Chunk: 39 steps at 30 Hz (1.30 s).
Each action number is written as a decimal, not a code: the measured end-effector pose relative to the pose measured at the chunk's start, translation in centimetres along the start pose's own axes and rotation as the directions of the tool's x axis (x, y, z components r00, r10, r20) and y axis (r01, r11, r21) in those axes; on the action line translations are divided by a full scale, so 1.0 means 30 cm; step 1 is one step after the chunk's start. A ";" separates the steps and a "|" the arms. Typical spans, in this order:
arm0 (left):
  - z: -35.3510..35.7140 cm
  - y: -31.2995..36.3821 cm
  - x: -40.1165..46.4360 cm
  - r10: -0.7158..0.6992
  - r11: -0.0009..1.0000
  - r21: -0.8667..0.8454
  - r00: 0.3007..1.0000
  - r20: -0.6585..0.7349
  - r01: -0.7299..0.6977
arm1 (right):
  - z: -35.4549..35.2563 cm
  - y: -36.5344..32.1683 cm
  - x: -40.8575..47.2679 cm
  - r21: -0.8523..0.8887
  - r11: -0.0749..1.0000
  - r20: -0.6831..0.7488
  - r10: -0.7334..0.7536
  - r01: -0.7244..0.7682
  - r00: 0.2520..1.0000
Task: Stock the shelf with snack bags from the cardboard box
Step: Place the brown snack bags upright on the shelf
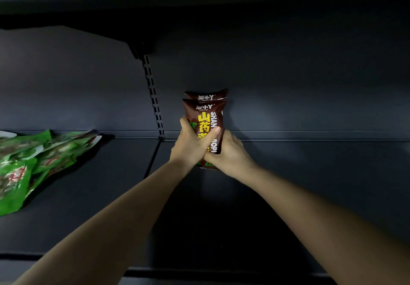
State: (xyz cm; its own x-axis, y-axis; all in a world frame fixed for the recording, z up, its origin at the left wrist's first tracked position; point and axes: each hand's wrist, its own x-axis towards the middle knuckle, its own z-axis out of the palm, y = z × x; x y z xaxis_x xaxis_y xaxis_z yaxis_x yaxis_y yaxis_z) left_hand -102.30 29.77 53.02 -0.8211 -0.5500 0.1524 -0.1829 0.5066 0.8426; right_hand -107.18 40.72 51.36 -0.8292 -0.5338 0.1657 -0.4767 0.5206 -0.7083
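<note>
Brown foil snack bags (205,116), two of them stacked front to back and standing upright, sit deep on the dark shelf (299,173), close to its back wall. Both hands clasp the front bag low down: the left hand (190,146) wraps it from nine o'clock, the right hand (226,151) from three o'clock, fingers curled round the bag. The cardboard box is out of view.

To finish this placement well, I would settle the bottom edge flat on the shelf, keep the printed face forward and the bags square with each other, then loosen both grips together so neither bag tips. Green bags (33,160) lie loosely heaped well away at nine o'clock, leaving room for a neat row rightward.
</note>
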 end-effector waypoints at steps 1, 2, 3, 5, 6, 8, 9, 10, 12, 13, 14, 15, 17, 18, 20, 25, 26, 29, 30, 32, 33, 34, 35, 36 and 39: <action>-0.004 0.006 -0.001 -0.007 0.999 0.045 1.000 0.013 0.007 | 0.000 0.001 0.005 -0.003 1.000 0.008 0.014 -0.014 1.000; -0.009 0.012 -0.003 -0.016 0.996 0.087 1.000 0.026 0.014 | -0.005 -0.003 0.006 -0.004 1.000 0.022 0.030 -0.030 0.999; -0.012 0.018 -0.005 -0.030 0.992 0.124 0.999 0.025 0.026 | -0.009 -0.003 0.009 0.009 0.999 0.030 0.031 -0.031 0.999; -0.013 0.026 -0.018 -0.039 0.977 0.210 0.998 -0.042 0.047 | -0.019 -0.001 0.008 0.035 0.999 0.037 0.026 -0.027 0.999; -0.011 0.027 -0.034 -0.014 0.965 0.260 0.995 -0.101 0.040 | -0.029 -0.002 -0.001 0.037 0.999 0.038 0.029 -0.030 0.999; -0.005 0.032 -0.079 0.113 0.937 0.349 0.963 -0.243 -0.022 | -0.054 0.004 -0.027 0.022 1.000 0.019 0.015 -0.016 1.000; 0.000 0.037 -0.104 0.185 0.922 0.382 0.937 -0.295 -0.061 | -0.070 0.012 -0.042 0.003 1.000 0.001 0.003 -0.003 1.000; 0.008 0.041 -0.127 0.241 0.908 0.407 0.915 -0.325 -0.094 | -0.090 0.015 -0.062 -0.014 1.000 -0.012 0.001 -0.001 1.000; 0.031 0.067 -0.172 0.286 0.888 0.443 0.901 -0.326 -0.122 | -0.137 0.031 -0.103 -0.027 1.000 -0.021 0.003 -0.003 1.000; 0.046 0.087 -0.196 0.292 0.880 0.458 0.905 -0.308 -0.128 | -0.163 0.041 -0.125 -0.033 0.999 -0.021 0.005 -0.006 1.000; 0.063 0.107 -0.220 0.302 0.871 0.472 0.910 -0.286 -0.140 | -0.191 0.053 -0.153 -0.039 0.999 -0.018 0.016 -0.017 1.000; 0.080 0.135 -0.248 0.308 0.861 0.486 0.915 -0.260 -0.152 | -0.221 0.064 -0.180 -0.038 0.999 -0.024 0.012 -0.013 1.000; 0.122 0.189 -0.300 0.328 0.836 0.517 0.922 -0.207 -0.181 | -0.288 0.082 -0.242 -0.012 1.000 -0.039 0.000 -0.001 0.999; 0.147 0.215 -0.326 0.338 0.827 0.526 0.923 -0.186 -0.197 | -0.324 0.089 -0.278 0.005 1.000 -0.046 0.003 -0.003 0.999; 0.202 0.260 -0.386 0.366 0.821 0.514 0.920 -0.139 -0.249 | -0.392 0.116 -0.352 0.044 0.999 -0.051 0.020 -0.018 0.999; 0.401 0.376 -0.596 0.372 0.843 0.428 0.928 -0.027 -0.326 | -0.557 0.246 -0.570 0.079 0.997 -0.042 -0.002 0.005 0.999; 0.444 0.403 -0.644 0.372 0.844 0.420 0.928 -0.014 -0.332 | -0.595 0.276 -0.619 0.093 0.996 -0.039 -0.010 0.014 0.999; 0.562 0.469 -0.786 0.445 0.843 0.350 0.895 -0.026 -0.408 | -0.696 0.372 -0.768 0.115 0.992 -0.029 -0.044 0.048 0.999; 0.600 0.486 -0.832 0.471 0.845 0.309 0.881 -0.045 -0.436 | -0.724 0.404 -0.813 0.109 0.992 -0.023 -0.057 0.059 0.998; 0.679 0.509 -0.917 0.502 0.850 0.227 0.862 -0.077 -0.475 | -0.766 0.477 -0.886 0.076 0.996 0.003 -0.052 0.051 0.999; 0.721 0.516 -0.956 0.508 0.853 0.189 0.857 -0.087 -0.487 | -0.781 0.517 -0.917 0.065 0.997 0.025 -0.037 0.035 0.999; 0.763 0.520 -0.993 0.511 0.856 0.154 0.855 -0.092 -0.494 | -0.790 0.558 -0.944 0.068 0.998 0.050 -0.017 0.014 0.999; 0.806 0.514 -1.028 0.508 0.859 0.127 0.857 -0.089 -0.496 | -0.794 0.598 -0.971 0.078 0.997 0.073 0.000 -0.006 0.997; 0.849 0.503 -1.063 0.499 0.864 0.115 0.863 -0.078 -0.490 | -0.795 0.637 -0.999 0.068 0.997 0.091 0.017 -0.023 0.996; 0.970 0.447 -1.165 0.371 0.912 0.166 0.927 0.054 -0.375 | -0.771 0.780 -1.079 -0.093 0.994 0.195 0.073 -0.056 0.978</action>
State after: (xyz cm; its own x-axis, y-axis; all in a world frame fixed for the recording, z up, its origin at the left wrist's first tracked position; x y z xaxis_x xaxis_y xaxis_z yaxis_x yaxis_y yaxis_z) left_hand -91.79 75.11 43.97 -0.8583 -0.2861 0.4260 0.0510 0.7785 0.6256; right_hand -98.24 85.59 45.28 -0.7892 -0.6137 -0.0236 -0.4546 0.6095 -0.6495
